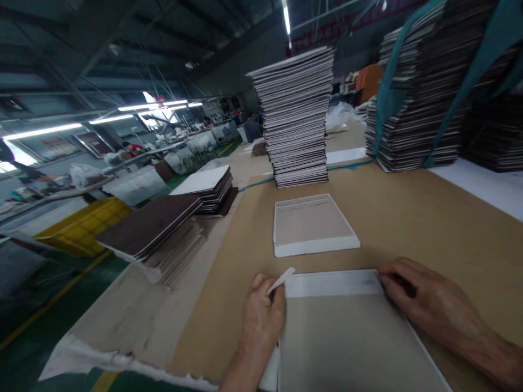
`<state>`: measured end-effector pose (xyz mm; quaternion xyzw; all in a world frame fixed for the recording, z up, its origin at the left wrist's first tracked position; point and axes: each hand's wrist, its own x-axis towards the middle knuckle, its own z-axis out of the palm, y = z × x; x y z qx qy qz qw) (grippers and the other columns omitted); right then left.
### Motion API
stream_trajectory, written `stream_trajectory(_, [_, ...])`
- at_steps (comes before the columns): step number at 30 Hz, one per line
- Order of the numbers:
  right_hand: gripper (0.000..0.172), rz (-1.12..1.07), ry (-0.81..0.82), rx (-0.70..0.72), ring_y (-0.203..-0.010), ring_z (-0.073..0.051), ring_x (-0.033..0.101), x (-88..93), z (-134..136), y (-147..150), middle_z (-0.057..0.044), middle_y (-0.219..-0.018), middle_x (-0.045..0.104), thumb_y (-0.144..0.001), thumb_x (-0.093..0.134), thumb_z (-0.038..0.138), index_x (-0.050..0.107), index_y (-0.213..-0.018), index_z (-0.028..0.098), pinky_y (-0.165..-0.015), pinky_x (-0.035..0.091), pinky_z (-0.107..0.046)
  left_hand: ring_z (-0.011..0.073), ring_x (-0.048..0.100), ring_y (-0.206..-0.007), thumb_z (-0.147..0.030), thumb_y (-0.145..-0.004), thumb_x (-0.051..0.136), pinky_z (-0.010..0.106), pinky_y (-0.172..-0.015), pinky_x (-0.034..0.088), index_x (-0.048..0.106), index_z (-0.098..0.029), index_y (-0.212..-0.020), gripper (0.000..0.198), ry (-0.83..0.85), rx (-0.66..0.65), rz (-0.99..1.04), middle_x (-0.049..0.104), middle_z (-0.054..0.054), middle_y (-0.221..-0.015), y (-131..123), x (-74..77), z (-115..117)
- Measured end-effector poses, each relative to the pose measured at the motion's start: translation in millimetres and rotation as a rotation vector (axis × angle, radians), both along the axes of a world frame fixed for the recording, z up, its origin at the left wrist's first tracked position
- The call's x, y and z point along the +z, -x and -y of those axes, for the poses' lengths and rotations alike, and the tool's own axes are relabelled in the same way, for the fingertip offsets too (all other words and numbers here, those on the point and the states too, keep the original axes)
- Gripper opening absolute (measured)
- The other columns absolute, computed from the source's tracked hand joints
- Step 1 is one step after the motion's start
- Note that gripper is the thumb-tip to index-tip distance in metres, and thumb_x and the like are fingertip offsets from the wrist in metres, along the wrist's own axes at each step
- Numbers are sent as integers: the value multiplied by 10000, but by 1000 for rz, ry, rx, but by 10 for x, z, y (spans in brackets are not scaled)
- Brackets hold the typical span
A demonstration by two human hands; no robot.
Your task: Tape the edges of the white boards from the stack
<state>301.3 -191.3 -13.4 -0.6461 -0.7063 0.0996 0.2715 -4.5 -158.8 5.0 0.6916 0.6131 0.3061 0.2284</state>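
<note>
A worker's left hand (261,313) pinches a small white tab (281,281) at the far-left corner of a shallow white box tray (351,337), while the right hand (425,302) presses flat, unclenched, on its far-right corner. Beyond both hands on the table (429,218) sits a second tray (312,226).

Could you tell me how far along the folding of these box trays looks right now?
One finished tray lies ahead on the brown table. In hand: the left hand pinches a corner flap and the right hand presses the far edge of a second tray. Tall stacks of flat boards remain.
</note>
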Motion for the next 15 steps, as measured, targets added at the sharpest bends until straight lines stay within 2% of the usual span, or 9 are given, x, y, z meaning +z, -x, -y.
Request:
stream_trajectory(2, [328, 93, -80, 194, -1078, -254, 629, 26, 65, 108, -87, -1143, 696, -935, 486, 374, 689, -1123, 196, -946, 513, -448, 173, 630, -892, -198, -885, 466, 291, -824, 486, 713, -175, -918, 250, 26, -78, -18, 643, 56, -915, -12, 93, 132])
stream_trajectory(4, [439, 162, -67, 328, -1294, -284, 505, 17, 100, 209, -101, -1368, 592, -955, 491, 406, 608, -1316, 185, -1084, 425, -507, 175, 637, -981, -173, -888, 456, 302, -908, 486, 710, -188, -991, 274, 55, -130, -77, 652, 71, -1079, -18, 148, 242])
stream_trajectory(6, [520, 192, -8, 365, -1366, -293, 428, -17, 99, 258, -97, -1467, 491, -961, 482, 456, 535, -1401, 184, -1130, 369, -530, 186, 641, -1034, -134, -870, 445, 323, -961, 481, 705, -207, -1041, 319, 78, -149, -153, 630, 68, -1219, -15, 159, 301])
stream_trajectory(9, [561, 181, 76, 347, -1364, -297, 427, -50, 82, 225, -105, -1486, 451, -963, 459, 496, 506, -1422, 176, -1145, 336, -546, 198, 638, -1088, -104, -859, 414, 338, -990, 476, 688, -237, -1114, 397, 91, -171, -209, 615, 49, -1298, 7, 153, 325])
stream_trajectory(11, [591, 178, 108, 302, -1356, -320, 431, -35, 125, 174, -130, -1473, 459, -954, 449, 518, 524, -1406, 143, -1136, 339, -564, 196, 637, -1084, -128, -876, 408, 328, -977, 474, 699, -233, -1086, 373, 86, -188, -182, 646, 54, -1246, 43, 175, 369])
stream_trajectory(13, [631, 184, 125, 264, -1343, -352, 439, 11, 252, 144, -152, -1462, 462, -932, 458, 549, 545, -1388, 122, -1111, 365, -583, 202, 656, -971, -199, -896, 428, 321, -895, 495, 722, -206, -944, 298, 110, -176, -147, 698, 71, -1052, 109, 231, 478])
stream_trajectory(15, [647, 166, 108, 279, -1338, -371, 440, 83, 455, 154, -123, -1473, 452, -898, 489, 579, 541, -1402, 176, -1089, 396, -587, 215, 649, -826, -306, -890, 493, 321, -771, 508, 714, -196, -813, 258, 206, -67, -76, 688, 60, -826, 205, 322, 650])
